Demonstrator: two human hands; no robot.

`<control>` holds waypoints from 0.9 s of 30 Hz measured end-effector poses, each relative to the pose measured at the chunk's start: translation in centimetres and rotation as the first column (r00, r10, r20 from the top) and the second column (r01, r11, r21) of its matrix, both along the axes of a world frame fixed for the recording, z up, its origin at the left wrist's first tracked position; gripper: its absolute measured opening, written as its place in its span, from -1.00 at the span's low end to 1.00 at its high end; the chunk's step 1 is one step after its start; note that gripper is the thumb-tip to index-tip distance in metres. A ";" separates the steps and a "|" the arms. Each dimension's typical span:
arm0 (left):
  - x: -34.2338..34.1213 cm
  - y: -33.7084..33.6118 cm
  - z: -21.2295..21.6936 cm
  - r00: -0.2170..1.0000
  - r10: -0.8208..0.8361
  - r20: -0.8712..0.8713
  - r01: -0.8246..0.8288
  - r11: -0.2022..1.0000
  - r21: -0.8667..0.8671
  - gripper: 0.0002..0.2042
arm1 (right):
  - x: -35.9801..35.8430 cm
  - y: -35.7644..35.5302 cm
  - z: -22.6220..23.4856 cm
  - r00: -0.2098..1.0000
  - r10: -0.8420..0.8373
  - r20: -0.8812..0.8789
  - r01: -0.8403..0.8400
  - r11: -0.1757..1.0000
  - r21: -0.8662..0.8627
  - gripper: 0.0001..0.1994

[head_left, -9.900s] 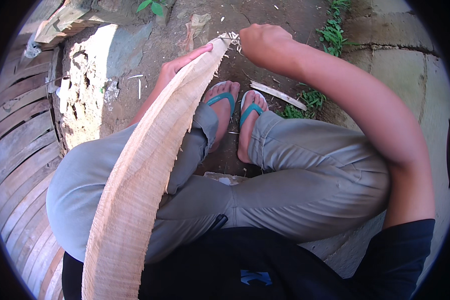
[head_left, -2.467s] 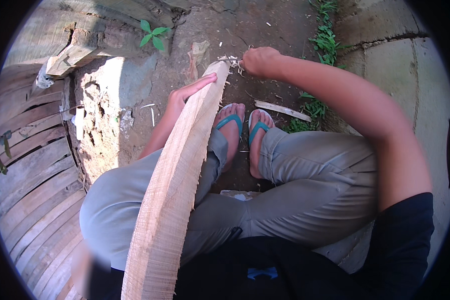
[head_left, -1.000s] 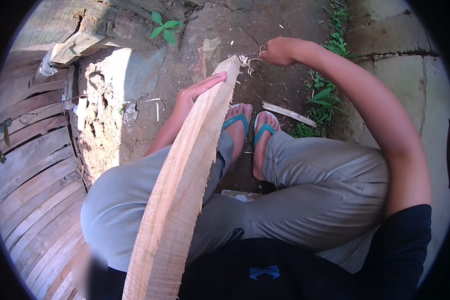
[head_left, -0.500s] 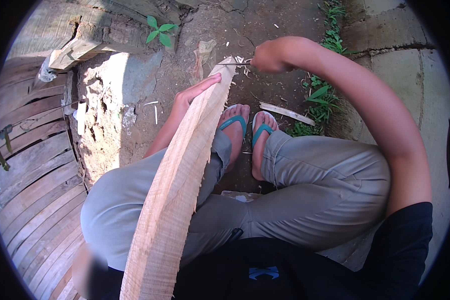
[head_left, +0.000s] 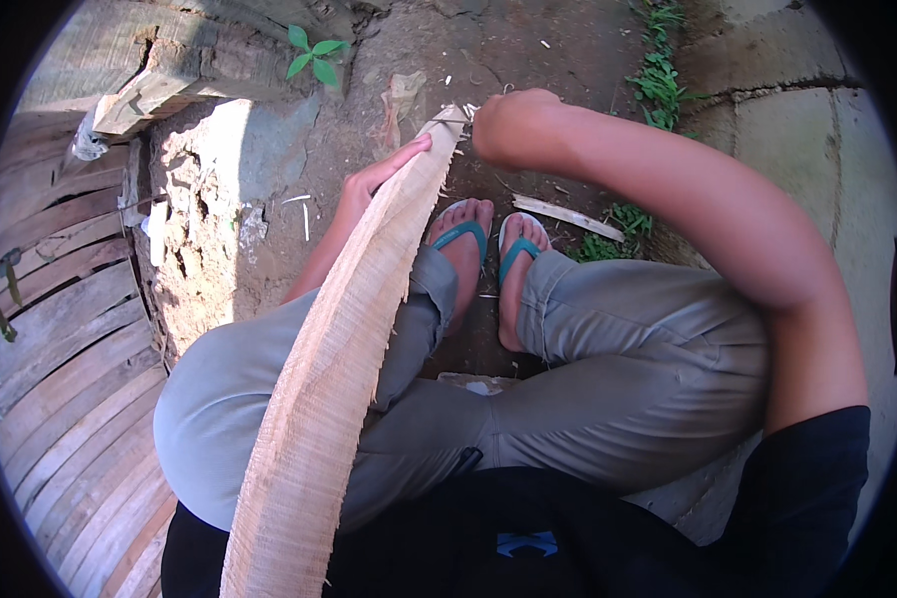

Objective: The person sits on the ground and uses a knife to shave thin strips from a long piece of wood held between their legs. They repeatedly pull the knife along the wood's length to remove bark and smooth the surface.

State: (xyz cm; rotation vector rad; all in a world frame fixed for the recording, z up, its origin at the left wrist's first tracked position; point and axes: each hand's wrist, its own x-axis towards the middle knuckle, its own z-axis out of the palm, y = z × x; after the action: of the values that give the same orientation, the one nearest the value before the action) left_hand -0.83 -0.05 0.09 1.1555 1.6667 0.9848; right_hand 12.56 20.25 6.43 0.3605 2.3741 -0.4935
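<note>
The right hand (head_left: 513,130) is clenched, its arm (head_left: 708,194) bent; the left hand (head_left: 376,177) grips.

Bright daylight; brown packed-earth ground (head_left: 573,60) through middle, dotted with pale bits; at left, weathered slatted boarding (head_left: 70,334), dark gaps between some slats; at far left, rough grey timbers (head_left: 90,72), green-leaved plant (head_left: 316,51) beside; strong sunlight on crumbly, pitted patch (head_left: 201,234); at right, pale slab (head_left: 787,179), cracked across, low weeds (head_left: 658,82) along edge.

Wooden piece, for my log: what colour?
The wooden piece is pale tan, clearest in the head view.
</note>
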 end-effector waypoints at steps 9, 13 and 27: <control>-0.3 1.7 -1.1 0.991 -0.124 -0.052 0.130 0.984 0.125 -0.49 | -0.2 1.0 -10.5 0.970 -0.243 0.001 0.240 0.961 0.135 -0.66; -0.5 -0.1 -0.4 0.996 -0.056 -0.073 0.066 0.988 0.137 -0.49 | -0.2 1.5 -8.4 0.988 -0.156 0.014 0.155 0.986 0.065 -0.66; -0.2 0.4 -0.2 0.998 -0.046 -0.052 0.051 0.994 0.096 -0.50 | -0.1 1.0 0.4 0.967 0.218 0.128 -0.225 0.973 0.042 -0.71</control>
State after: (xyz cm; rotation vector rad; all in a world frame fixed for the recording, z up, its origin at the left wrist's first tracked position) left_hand -1.00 0.30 -0.10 1.2885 1.6366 1.0241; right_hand 12.43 21.25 6.88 0.1423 2.2764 -0.2924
